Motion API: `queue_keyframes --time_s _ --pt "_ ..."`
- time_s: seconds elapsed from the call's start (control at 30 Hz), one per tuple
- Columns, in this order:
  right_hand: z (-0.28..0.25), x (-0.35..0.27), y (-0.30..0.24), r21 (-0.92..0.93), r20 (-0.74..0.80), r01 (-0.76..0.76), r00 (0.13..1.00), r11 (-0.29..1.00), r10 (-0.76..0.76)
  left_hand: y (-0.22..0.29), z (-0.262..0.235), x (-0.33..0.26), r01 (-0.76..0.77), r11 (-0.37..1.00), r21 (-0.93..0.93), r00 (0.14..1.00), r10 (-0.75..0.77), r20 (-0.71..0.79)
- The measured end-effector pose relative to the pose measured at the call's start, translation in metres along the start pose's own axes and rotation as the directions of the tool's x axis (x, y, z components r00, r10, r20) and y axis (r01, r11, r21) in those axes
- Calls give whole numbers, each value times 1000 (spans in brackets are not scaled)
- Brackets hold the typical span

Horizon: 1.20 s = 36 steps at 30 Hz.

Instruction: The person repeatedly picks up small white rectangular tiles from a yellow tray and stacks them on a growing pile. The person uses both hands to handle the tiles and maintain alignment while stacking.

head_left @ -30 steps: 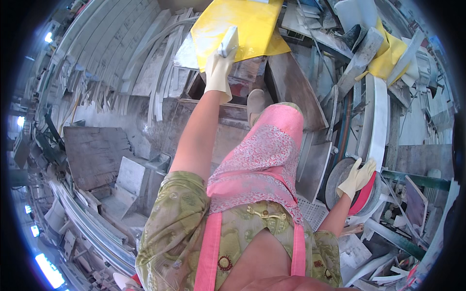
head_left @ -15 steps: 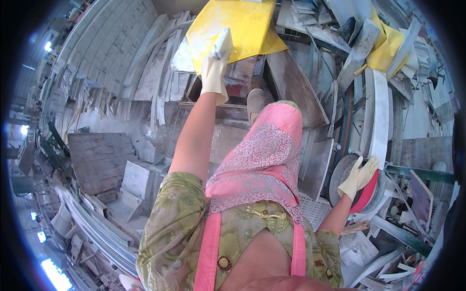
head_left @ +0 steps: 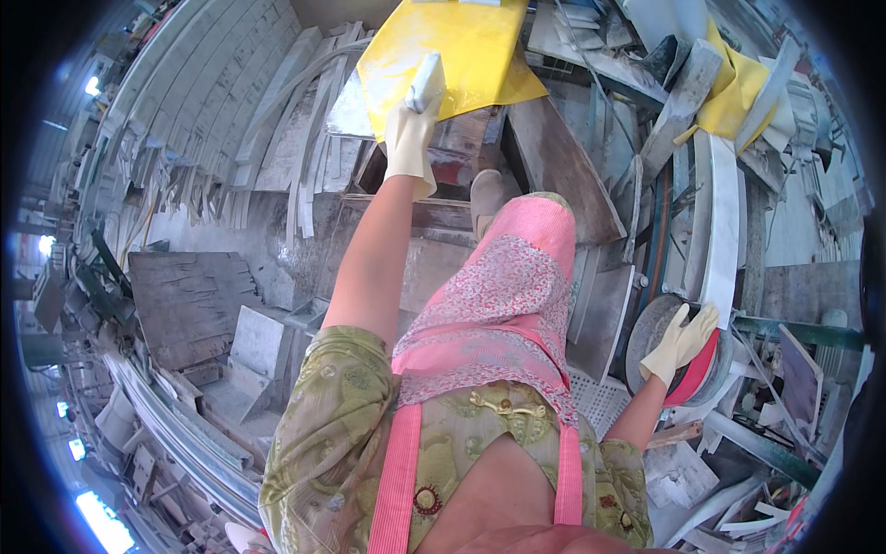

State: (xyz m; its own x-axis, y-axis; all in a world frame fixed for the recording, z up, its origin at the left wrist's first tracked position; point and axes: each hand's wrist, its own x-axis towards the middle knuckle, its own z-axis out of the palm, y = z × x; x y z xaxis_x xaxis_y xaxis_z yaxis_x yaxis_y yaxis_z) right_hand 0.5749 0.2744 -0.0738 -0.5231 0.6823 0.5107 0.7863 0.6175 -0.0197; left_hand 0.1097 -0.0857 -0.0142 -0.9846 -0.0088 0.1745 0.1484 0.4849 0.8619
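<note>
Both my hands wear cream rubber gloves. My left hand (head_left: 412,138) reaches forward, closed round one end of a short pale stone strip (head_left: 425,83), which points up over a dusty yellow sheet (head_left: 461,54). At the right, my right hand (head_left: 681,345) lies with fingers stretched and thumb apart. Its fingertips touch the near end of a long white stone strip (head_left: 723,226). Beneath that hand is a round grey wheel (head_left: 646,343) with a red face (head_left: 696,374) partly covered by the glove.
Stacked pale slabs (head_left: 198,88) fill the far left. A worn wooden board (head_left: 189,305) leans at the left, and another plank (head_left: 563,166) slants beside my leg. More yellow sheeting (head_left: 734,92) hangs at the far right. Broken stone pieces (head_left: 678,474) lie at the lower right.
Almost nothing differs. My left hand and its strip have shifted very slightly right, and the fingers of my right hand have moved a little lower.
</note>
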Motion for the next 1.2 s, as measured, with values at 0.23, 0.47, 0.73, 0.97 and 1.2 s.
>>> queue_keyframes --time_s 0.23,0.47,0.73,0.97,1.2 --pt "-8 -3 -3 20 22 -19 1000 1000 19 2 -3 0 41 998 38 998 -42 41" --pt "-18 -8 -7 18 42 -32 999 999 31 -7 4 2 -27 1000 1 1000 27 -15" --pt "-15 -11 -1 -16 43 -36 998 999 37 -2 1 0 -4 999 47 1000 4 -7" --pt "-18 -17 0 -5 35 -31 999 1000 31 -5 2 2 -22 1000 9 1000 22 -8" --pt "-23 -21 -1 -4 45 -59 997 998 59 -4 3 0 19 1000 -5 1000 -19 9"
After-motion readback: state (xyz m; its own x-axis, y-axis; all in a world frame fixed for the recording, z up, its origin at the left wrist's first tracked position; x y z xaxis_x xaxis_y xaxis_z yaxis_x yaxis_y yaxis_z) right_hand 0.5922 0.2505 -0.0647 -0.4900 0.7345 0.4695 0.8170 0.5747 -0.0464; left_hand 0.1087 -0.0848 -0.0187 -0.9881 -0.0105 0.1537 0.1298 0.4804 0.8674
